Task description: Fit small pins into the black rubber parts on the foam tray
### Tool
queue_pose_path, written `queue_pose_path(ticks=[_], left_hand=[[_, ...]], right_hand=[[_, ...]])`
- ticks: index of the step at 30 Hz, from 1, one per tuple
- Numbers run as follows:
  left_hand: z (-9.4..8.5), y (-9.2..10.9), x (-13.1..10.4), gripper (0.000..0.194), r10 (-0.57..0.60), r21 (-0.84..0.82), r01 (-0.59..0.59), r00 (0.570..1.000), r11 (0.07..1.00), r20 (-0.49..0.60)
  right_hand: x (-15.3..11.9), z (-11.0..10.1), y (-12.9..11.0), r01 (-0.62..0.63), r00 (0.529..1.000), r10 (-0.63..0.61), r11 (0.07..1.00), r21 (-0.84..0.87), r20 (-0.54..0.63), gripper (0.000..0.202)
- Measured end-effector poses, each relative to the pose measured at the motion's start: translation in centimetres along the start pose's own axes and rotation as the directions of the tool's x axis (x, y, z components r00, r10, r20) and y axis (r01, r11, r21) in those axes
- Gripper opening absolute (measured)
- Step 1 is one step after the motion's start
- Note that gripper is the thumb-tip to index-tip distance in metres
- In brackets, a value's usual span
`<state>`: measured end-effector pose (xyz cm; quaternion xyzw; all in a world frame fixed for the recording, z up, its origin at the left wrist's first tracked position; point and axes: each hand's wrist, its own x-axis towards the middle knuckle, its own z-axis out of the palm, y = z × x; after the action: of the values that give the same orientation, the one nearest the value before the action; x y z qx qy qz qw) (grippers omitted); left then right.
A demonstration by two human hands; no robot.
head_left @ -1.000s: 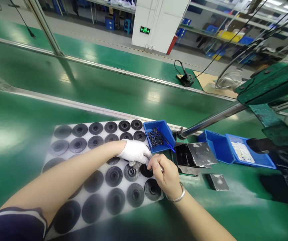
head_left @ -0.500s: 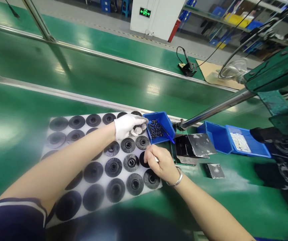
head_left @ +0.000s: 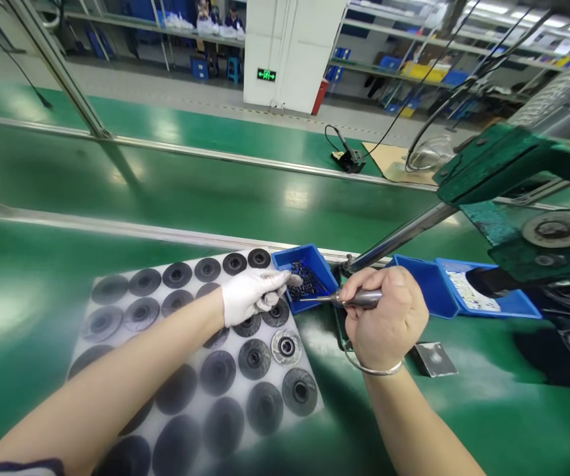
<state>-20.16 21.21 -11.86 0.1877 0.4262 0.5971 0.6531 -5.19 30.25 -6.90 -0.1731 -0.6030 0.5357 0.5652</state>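
Note:
My left hand [head_left: 252,295], in a white glove with dirty fingertips, is closed at the near left edge of a blue bin [head_left: 281,259]. Its fingers are pinched together, and I cannot make out what is in them. Many small dark cylindrical parts [head_left: 305,277] lie in that bin. My bare right hand [head_left: 389,317] is wrapped round a screwdriver-like tool [head_left: 364,299] with a grey handle and a thin metal shaft. The shaft points left, across the bin's front edge towards the gloved fingers. Under my left arm, a white foam sheet [head_left: 309,357] carries rows of round black discs [head_left: 299,391] with raised centres.
Right of the parts bin rises a slanted metal post [head_left: 389,233] with a green machine head [head_left: 493,165]. Two more blue bins [head_left: 428,291] stand behind my right hand. A dark metal block [head_left: 436,359] lies on the green table. A soldering iron stand [head_left: 349,158] is further back.
My right hand has moved right, away from the discs, and turned so the tool shows. My left hand stays by the bin, its fingers drawn together. The view has tilted up.

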Motion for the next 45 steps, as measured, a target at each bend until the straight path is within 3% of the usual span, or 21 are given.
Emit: queue_pose_path(ticks=[4,8,11,15,18,21,24,28,31,33,37,42,45], left_hand=[[0.3,-0.3,-0.1,0.045,0.080,0.247,-0.076,0.997,0.966,-0.003],[0.8,-0.2,-0.4,0.043,0.084,0.451,-0.047,0.995,0.891,-0.062],[0.9,-0.1,-0.4,0.041,0.073,0.503,-0.030,0.995,0.864,-0.067],[1.4,0.1,-0.6,0.041,-0.007,0.531,0.001,1.000,0.847,0.011],[2.0,0.2,-0.8,0.038,-0.014,0.643,-0.006,1.000,0.766,0.025],[2.1,0.1,-0.8,0.028,0.062,0.812,-0.059,0.998,0.581,0.029],[1.7,-0.1,-0.5,0.021,0.154,0.933,-0.172,0.980,0.317,0.129],[1.2,-0.3,-0.1,0.029,0.169,0.971,-0.237,0.957,-0.019,0.237],[1.1,-0.3,0.0,0.039,0.136,0.953,-0.235,0.955,-0.190,0.263],[1.2,-0.3,0.0,0.045,0.127,0.934,-0.253,0.948,-0.253,0.291],[1.3,-0.3,-0.1,0.052,0.153,0.917,-0.295,0.927,-0.270,0.343],[1.3,-0.5,-0.2,0.049,0.154,0.918,-0.335,0.916,-0.213,0.370],[1.5,-0.5,-0.5,0.045,0.152,0.922,-0.354,0.914,-0.157,0.377]], right_hand=[[0.3,0.0,0.0,0.033,0.999,-0.032,0.999,0.037,-0.024,0.027],[0.1,-0.4,0.1,0.036,0.999,-0.035,0.999,-0.029,0.026,0.028],[-0.2,-0.7,0.4,0.034,0.997,-0.031,0.998,-0.050,0.066,0.029],[-0.5,-0.9,0.4,0.043,0.994,-0.035,0.997,-0.071,0.108,0.029],[-0.7,-0.9,0.1,0.047,0.987,-0.033,0.996,-0.082,0.155,0.028],[-0.9,-0.8,-0.2,0.066,0.977,-0.051,0.995,-0.069,0.207,0.027],[-1.3,-0.5,-0.4,0.102,0.961,-0.083,0.993,-0.061,0.265,0.027],[-1.6,-0.2,-0.4,0.137,0.939,-0.098,0.986,-0.099,0.330,0.026],[-1.8,-0.2,-0.4,0.147,0.928,-0.104,0.985,-0.096,0.357,0.025],[-1.9,-0.3,-0.4,0.150,0.924,-0.107,0.985,-0.090,0.368,0.025],[-2.1,-0.7,-0.7,0.154,0.923,-0.114,0.985,-0.082,0.367,0.025],[-2.4,-0.9,-0.5,0.140,0.916,-0.090,0.985,-0.102,0.390,0.024],[-2.5,-0.9,-0.2,0.132,0.884,-0.044,0.979,-0.157,0.465,0.023]])
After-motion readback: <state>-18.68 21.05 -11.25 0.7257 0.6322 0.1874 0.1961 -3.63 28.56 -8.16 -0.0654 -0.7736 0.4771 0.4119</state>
